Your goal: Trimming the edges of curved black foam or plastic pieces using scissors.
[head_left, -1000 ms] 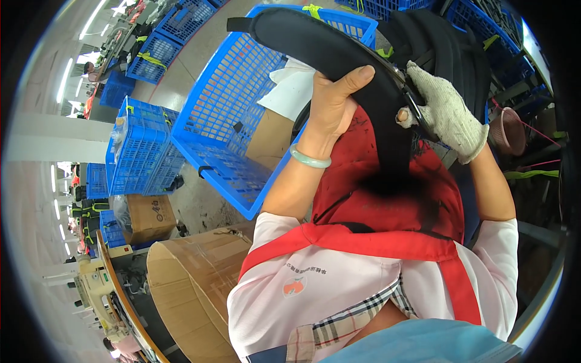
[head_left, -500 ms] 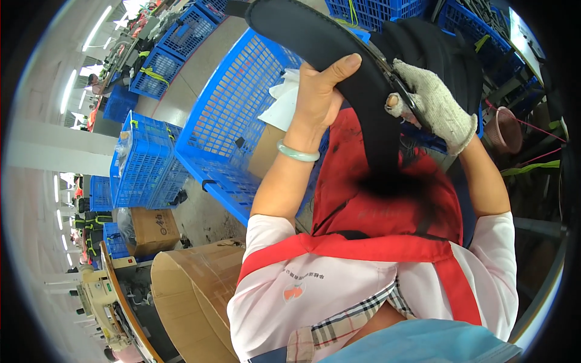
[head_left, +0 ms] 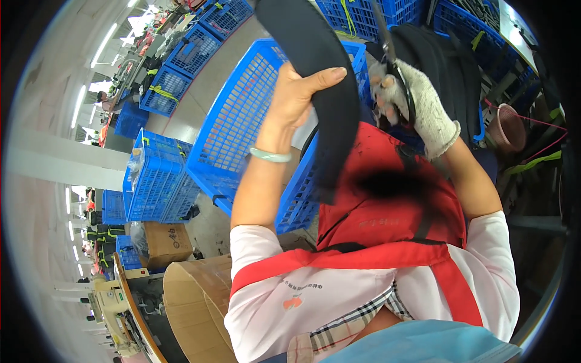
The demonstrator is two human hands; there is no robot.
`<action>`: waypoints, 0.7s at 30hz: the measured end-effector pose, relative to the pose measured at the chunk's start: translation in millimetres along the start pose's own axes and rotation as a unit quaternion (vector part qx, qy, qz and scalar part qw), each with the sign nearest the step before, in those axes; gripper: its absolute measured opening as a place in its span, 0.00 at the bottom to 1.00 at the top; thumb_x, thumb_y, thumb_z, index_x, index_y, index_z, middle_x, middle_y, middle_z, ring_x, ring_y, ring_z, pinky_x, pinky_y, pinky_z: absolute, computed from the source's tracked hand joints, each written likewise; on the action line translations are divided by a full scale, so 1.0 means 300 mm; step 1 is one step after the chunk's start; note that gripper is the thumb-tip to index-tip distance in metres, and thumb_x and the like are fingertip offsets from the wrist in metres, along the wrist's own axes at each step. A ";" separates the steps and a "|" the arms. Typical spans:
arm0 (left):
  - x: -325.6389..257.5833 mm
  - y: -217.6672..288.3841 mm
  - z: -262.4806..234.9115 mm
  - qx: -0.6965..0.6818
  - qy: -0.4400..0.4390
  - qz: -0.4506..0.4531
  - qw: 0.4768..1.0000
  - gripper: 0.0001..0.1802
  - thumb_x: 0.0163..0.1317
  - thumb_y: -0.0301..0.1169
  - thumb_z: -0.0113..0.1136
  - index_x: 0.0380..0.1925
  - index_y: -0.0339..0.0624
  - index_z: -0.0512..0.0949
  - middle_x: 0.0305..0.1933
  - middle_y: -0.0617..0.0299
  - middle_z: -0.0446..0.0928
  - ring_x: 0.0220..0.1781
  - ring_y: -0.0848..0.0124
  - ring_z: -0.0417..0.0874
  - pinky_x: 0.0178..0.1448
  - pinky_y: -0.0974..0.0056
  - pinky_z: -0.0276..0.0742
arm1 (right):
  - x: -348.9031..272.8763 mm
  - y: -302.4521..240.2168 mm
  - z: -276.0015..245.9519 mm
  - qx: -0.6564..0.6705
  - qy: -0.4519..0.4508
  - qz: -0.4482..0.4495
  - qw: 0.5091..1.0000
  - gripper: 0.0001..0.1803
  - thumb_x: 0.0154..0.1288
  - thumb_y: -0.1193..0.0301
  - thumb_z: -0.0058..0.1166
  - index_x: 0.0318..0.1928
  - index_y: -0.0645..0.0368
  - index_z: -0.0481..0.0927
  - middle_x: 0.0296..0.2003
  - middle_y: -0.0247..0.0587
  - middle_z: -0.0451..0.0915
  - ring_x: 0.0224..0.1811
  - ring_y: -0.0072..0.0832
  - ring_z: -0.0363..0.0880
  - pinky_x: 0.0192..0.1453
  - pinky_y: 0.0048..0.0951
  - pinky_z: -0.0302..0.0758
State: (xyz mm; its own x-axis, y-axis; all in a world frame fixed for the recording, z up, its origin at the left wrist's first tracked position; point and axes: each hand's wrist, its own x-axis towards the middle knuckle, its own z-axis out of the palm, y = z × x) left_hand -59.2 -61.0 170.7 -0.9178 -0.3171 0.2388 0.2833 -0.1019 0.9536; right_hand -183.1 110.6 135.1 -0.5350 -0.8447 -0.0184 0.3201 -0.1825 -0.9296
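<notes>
My bare left hand [head_left: 296, 100], with a pale bangle [head_left: 270, 155] at the wrist, grips a long black padded strap [head_left: 339, 115]. The thumb lies across its face. The strap's upper end runs to the top edge of the view, and the lower end hangs in front of my red apron [head_left: 393, 212]. To the right, my right hand [head_left: 417, 103] wears a white knit glove with bare fingertips. It is closed around the dark handles of scissors [head_left: 385, 36], whose blades point up and stand apart from the strap.
A large blue plastic crate [head_left: 233, 103] stands left of the strap. Black padded pieces [head_left: 445, 72] are piled beyond my right hand, near a pink basket [head_left: 507, 128]. Stacked blue crates [head_left: 158, 175] and a round cardboard box [head_left: 193, 302] are at left. A dark smudge hides part of the apron.
The strap has moved left with my left hand, away from the scissors. My right hand has shifted slightly left and down, and the scissors now point upward, clear of the strap.
</notes>
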 end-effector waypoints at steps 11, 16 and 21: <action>-0.188 -0.244 0.050 0.414 -0.097 -0.098 0.900 0.18 0.56 0.32 0.68 0.44 0.33 0.79 0.37 0.63 0.81 0.38 0.76 0.78 0.45 0.70 0.75 | -0.031 0.160 -0.112 -0.195 0.072 -0.125 0.970 0.11 0.58 0.68 0.64 0.34 0.60 0.76 0.20 0.29 0.74 0.23 0.14 0.70 0.29 0.19 0.68; -0.248 -0.369 0.020 0.315 0.028 -0.008 0.949 0.13 0.58 0.24 0.63 0.44 0.34 0.79 0.36 0.62 0.79 0.36 0.77 0.77 0.43 0.72 0.73 | -0.009 0.272 -0.221 -0.195 0.084 -0.060 0.975 0.12 0.59 0.71 0.62 0.41 0.62 0.75 0.20 0.26 0.73 0.24 0.12 0.69 0.29 0.17 0.67; -0.233 -0.446 0.040 0.320 0.071 0.069 0.942 0.12 0.57 0.22 0.64 0.43 0.34 0.80 0.39 0.62 0.78 0.39 0.78 0.77 0.46 0.73 0.74 | -0.027 0.254 -0.213 -0.251 0.082 -0.036 0.964 0.11 0.60 0.73 0.61 0.40 0.63 0.75 0.21 0.29 0.74 0.25 0.12 0.69 0.29 0.17 0.67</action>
State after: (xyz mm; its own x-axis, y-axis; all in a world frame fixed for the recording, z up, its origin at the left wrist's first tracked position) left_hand -36.4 -13.9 28.6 -0.8251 -0.4140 0.3844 0.1286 0.5249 0.8414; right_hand -204.3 135.8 40.8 -0.6711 -0.7405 0.0341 -0.1191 0.0623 -0.9909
